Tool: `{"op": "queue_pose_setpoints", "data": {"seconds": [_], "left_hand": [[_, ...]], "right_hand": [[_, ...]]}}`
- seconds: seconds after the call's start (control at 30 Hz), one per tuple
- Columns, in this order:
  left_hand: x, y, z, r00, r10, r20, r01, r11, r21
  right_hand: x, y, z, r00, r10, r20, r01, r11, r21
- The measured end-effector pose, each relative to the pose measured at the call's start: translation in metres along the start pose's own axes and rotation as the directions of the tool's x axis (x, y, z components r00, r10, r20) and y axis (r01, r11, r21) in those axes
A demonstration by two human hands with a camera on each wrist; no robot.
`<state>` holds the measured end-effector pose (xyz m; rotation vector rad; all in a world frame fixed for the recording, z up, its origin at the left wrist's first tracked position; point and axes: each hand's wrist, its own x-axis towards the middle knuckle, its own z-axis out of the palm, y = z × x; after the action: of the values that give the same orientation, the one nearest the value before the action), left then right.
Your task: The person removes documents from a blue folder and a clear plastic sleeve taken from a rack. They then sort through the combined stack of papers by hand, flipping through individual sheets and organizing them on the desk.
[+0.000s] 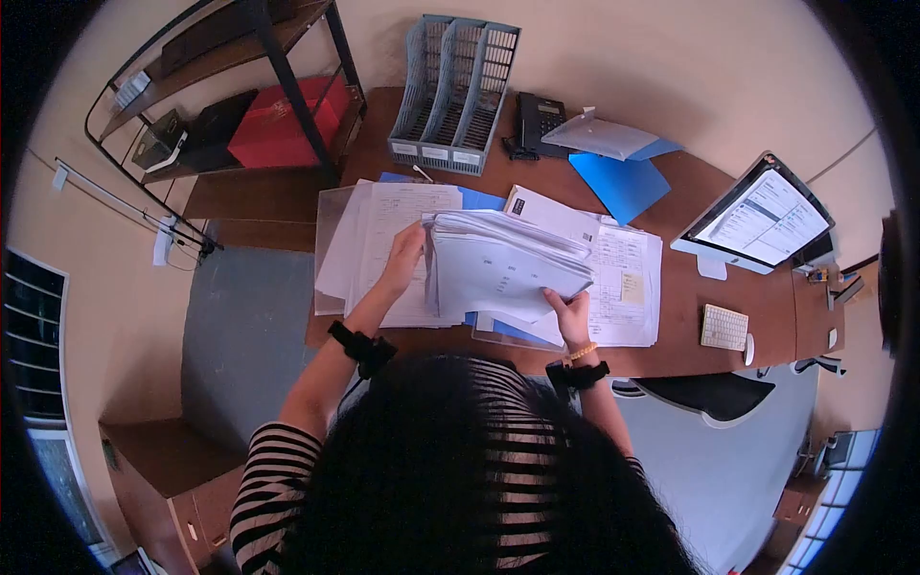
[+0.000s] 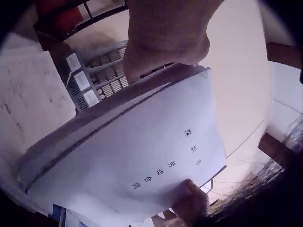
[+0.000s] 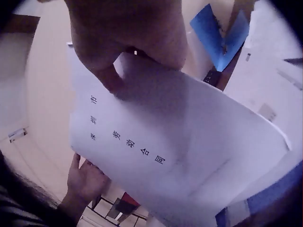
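A thick stack of white paper documents (image 1: 508, 273), its top sheet printed with a few lines of Chinese characters, is held up tilted over the desk. My right hand (image 1: 572, 316) grips its lower right corner, thumb on the top sheet and fingers underneath. In the right wrist view that thumb (image 3: 110, 81) presses close to the printed lines. At the opposite edge, my left hand (image 1: 406, 257) rests against the side of the stack with its fingers fairly straight. The right wrist view shows this left hand (image 3: 87, 182) palm toward the paper edge.
More printed sheets (image 1: 407, 206) and blue folders (image 1: 628, 187) lie on the brown desk (image 1: 685, 316). A grey file rack (image 1: 450, 91) and a black telephone (image 1: 539, 120) stand at the back. To the right are a monitor (image 1: 767, 216), keyboard (image 1: 724, 328) and mouse (image 1: 749, 349).
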<state>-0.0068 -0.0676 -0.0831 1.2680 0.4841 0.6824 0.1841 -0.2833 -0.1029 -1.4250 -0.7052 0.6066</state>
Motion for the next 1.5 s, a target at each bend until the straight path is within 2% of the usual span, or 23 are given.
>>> {"op": "queue_pose_setpoints", "data": {"seconds": [0.07,0.1,0.17,0.27,0.4,0.47,0.63,0.73,0.8,0.87,0.9,0.97,1.03,1.1,1.17,1.2,1.23,1.27,1.3,1.37,1.4,1.47,1.5], "left_hand": [[0.002,-0.003,0.0,0.999,0.035,0.01,-0.034,0.992,-0.124],[0.003,-0.008,-0.005,0.999,0.037,0.004,-0.036,0.991,-0.127],[0.006,-0.02,-0.016,0.992,0.053,0.117,-0.04,0.993,-0.112],[0.009,-0.023,-0.014,0.987,0.084,0.134,-0.065,0.987,-0.144],[0.005,0.001,-0.003,0.977,0.072,0.202,-0.038,0.985,-0.167],[0.008,0.003,-0.004,0.971,0.014,0.24,0.017,0.992,-0.125],[0.008,0.015,-0.001,0.963,-0.018,0.269,0.033,0.998,-0.05],[0.009,0.018,-0.001,0.961,0.0,0.277,0.006,1.0,-0.021],[0.01,0.014,0.0,0.957,0.031,0.288,-0.03,1.0,-0.007],[0.013,0.003,-0.001,0.997,0.012,0.079,-0.021,0.993,0.114],[0.012,0.007,0.004,0.997,0.013,0.077,-0.021,0.993,0.112],[0.013,0.025,0.018,0.988,0.145,-0.05,-0.13,0.966,0.223],[0.016,0.033,0.023,0.987,0.15,-0.052,-0.136,0.968,0.211],[0.021,0.035,0.026,0.987,0.149,-0.054,-0.136,0.971,0.197],[0.03,0.034,0.029,0.993,0.059,-0.102,-0.046,0.99,0.133],[0.036,0.03,0.03,0.993,0.053,-0.102,-0.039,0.991,0.131],[0.042,0.024,0.029,0.991,-0.068,-0.111,0.071,0.997,0.022],[0.047,0.017,0.027,0.976,-0.187,-0.109,0.178,0.98,-0.088],[0.05,0.006,0.024,0.976,-0.19,-0.109,0.181,0.979,-0.09],[0.058,-0.021,0.017,0.95,-0.303,-0.07,0.295,0.95,-0.1],[0.06,-0.038,0.012,0.95,-0.305,-0.07,0.297,0.949,-0.101],[0.061,-0.075,0.003,0.968,-0.232,-0.093,0.248,0.938,0.243],[0.063,-0.09,-0.002,0.967,-0.237,-0.092,0.252,0.937,0.242]], "right_hand": [[-0.004,-0.003,-0.001,1.0,0.003,0.025,-0.003,1.0,0.026],[-0.006,-0.004,-0.002,0.999,0.007,0.042,-0.009,0.999,0.053],[-0.009,-0.001,-0.004,0.998,0.025,0.049,-0.029,0.997,0.069],[-0.012,0.006,-0.011,0.995,0.069,0.075,-0.073,0.996,0.052],[-0.014,0.006,-0.013,0.991,0.077,0.105,-0.081,0.996,0.032],[-0.015,0.007,-0.013,0.992,0.076,0.1,-0.08,0.996,0.037],[-0.012,0.001,-0.008,0.995,0.048,0.085,-0.05,0.998,0.027],[-0.01,-0.001,-0.004,1.0,-0.005,-0.002,0.005,1.0,0.02],[-0.007,0.005,-0.009,0.996,0.078,0.032,-0.07,0.977,-0.2],[-0.005,0.009,-0.006,0.999,0.035,0.0,-0.034,0.977,-0.208],[-0.003,0.01,-0.004,0.999,-0.009,-0.033,0.002,0.976,-0.216],[0.001,0.007,0.002,0.999,-0.015,-0.052,0.004,0.978,-0.209],[0.004,-0.008,0.011,0.986,-0.059,-0.158,0.043,0.994,-0.104],[0.008,-0.022,0.01,0.991,-0.028,-0.131,0.016,0.996,-0.091],[0.013,-0.026,0.007,0.994,0.007,-0.107,-0.015,0.997,-0.079],[0.018,-0.027,0.004,0.994,0.065,-0.085,-0.076,0.989,-0.129],[0.021,-0.027,0.002,0.99,0.125,-0.065,-0.135,0.974,-0.181],[0.024,-0.02,0.001,0.988,0.147,-0.044,-0.151,0.982,-0.112],[0.026,-0.011,-0.002,0.988,0.15,-0.044,-0.154,0.982,-0.113],[0.031,0.014,-0.006,0.95,0.313,-0.011,-0.313,0.949,-0.048],[0.033,0.036,-0.008,0.949,0.315,-0.012,-0.315,0.948,-0.049],[0.035,0.08,-0.011,0.969,0.232,-0.089,-0.245,0.951,-0.19],[0.036,0.086,-0.011,0.968,0.236,-0.091,-0.249,0.949,-0.191]]}}
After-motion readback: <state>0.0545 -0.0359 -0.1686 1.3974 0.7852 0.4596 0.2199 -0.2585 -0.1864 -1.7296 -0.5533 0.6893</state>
